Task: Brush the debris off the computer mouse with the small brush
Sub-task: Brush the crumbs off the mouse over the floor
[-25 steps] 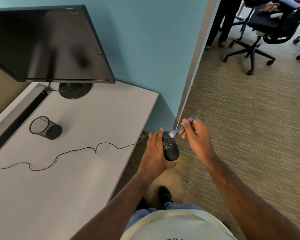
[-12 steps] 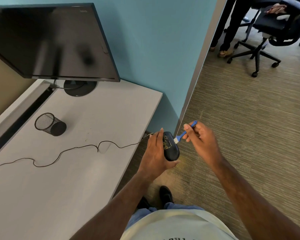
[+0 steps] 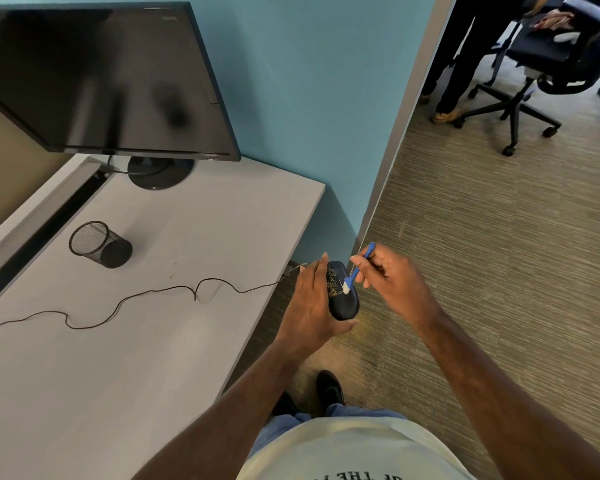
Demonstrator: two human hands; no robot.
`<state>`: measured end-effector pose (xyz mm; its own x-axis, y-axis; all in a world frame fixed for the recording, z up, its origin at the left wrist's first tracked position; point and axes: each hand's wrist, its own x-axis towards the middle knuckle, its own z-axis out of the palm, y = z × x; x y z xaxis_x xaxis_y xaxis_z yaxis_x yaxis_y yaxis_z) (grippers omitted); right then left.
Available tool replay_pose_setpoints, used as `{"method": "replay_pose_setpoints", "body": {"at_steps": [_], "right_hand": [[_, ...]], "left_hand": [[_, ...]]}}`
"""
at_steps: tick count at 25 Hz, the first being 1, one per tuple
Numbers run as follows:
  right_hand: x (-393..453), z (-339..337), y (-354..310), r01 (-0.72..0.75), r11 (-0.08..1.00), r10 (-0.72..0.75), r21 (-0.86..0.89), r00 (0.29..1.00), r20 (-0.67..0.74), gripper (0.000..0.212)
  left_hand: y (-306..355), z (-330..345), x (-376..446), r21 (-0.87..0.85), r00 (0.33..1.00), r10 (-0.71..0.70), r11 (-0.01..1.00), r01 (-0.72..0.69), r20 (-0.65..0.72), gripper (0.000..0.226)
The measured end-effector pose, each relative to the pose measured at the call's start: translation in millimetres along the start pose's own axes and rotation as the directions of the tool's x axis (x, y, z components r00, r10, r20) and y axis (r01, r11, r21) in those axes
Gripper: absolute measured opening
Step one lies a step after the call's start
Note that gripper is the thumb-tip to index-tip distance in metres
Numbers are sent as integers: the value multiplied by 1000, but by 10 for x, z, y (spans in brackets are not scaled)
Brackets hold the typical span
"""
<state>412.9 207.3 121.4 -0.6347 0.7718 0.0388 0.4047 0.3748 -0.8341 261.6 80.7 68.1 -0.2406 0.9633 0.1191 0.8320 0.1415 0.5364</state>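
Observation:
My left hand (image 3: 310, 306) grips a black computer mouse (image 3: 345, 301) from its left side, holding it over the carpet just past the desk's right edge. Yellowish debris (image 3: 334, 280) covers the mouse's front half. My right hand (image 3: 392, 278) pinches a small blue brush (image 3: 359, 268). Its white bristles rest on the mouse's top, by the debris. The mouse's thin black cable (image 3: 153, 296) trails left across the desk.
A grey desk (image 3: 136, 358) carries a dark monitor (image 3: 97, 77) and a black mesh pen cup (image 3: 99, 244) lying on its side. A teal wall ends at a corner post. On the carpet at the far right stand an office chair (image 3: 548, 64) and a person's legs (image 3: 454, 64).
The brush has swung from a flat angle beside the mouse's front edge to a steeper one, with the bristles now down on the mouse's top. My left hand kept holding the mouse.

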Motion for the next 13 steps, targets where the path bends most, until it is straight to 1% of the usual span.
{"method": "replay_pose_setpoints", "body": {"at_steps": [4,7,9,13], "right_hand": [[45,41,-36,14,999,-14,-36,1000,-12,21],[68,47,-81,-3,1000,4,16,998,-63,21],[63,34,-91,21,999,-19,30,996,-87,21],[16,16,-82,60,998,-60,-19,998,-4,23]], "left_hand": [[3,-16,-8,-26,1000,-11,1000,11,3,134],[4,-25,-23,-24,1000,-14,1000,14,6,135],[7,-35,-21,-30,1000,-22,999,23,13,135],[11,-25,-3,-30,1000,-12,999,12,2,134]]}}
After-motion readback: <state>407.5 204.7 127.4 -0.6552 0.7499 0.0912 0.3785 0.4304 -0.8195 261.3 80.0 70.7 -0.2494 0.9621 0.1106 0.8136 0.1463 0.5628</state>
